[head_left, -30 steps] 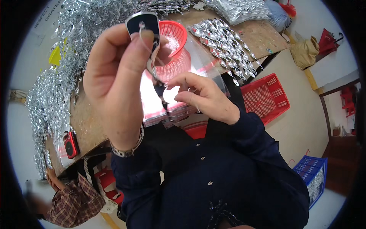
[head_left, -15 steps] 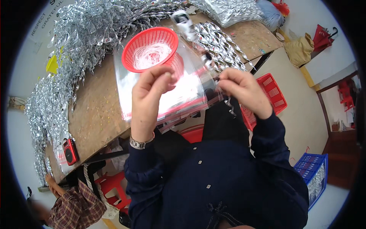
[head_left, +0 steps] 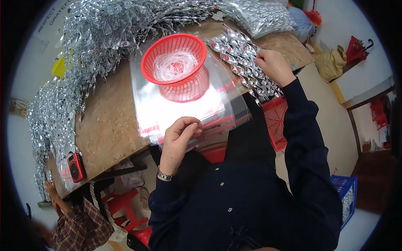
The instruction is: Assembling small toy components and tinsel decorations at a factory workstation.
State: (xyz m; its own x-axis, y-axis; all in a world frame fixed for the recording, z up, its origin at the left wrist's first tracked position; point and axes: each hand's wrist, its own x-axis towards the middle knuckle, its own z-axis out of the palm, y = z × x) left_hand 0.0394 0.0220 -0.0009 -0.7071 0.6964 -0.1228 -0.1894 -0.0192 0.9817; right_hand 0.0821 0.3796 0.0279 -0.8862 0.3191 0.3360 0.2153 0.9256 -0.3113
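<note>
My left hand [head_left: 179,142] is pinched, thumb against forefinger, just over the near edge of a stack of clear plastic bags [head_left: 146,113] with pink-red edges. Anything between those fingertips is too small to make out. Farther right, my right hand [head_left: 274,67] is closed at the side of a pile of twisted silver strips [head_left: 240,52], its fingertips on a strip. The strips lie slanting across the table, their lower ends hanging over its edge. On the bags stands a red plastic basket [head_left: 173,79] holding a coil of fine whitish thread [head_left: 176,66].
Silver garlands [head_left: 104,33] heap along the table's [head_left: 104,129] far and left sides. A filled clear bag [head_left: 259,19] lies at the back. A small red radio [head_left: 76,167] stands near a co-worker in a plaid sleeve [head_left: 86,226]. Red crates [head_left: 275,121] sit below the right edge.
My right hand has moved up and right, carrying a silver strip from over the bags onto the pile. My left hand has come down toward me, away from the basket, still pinched.
</note>
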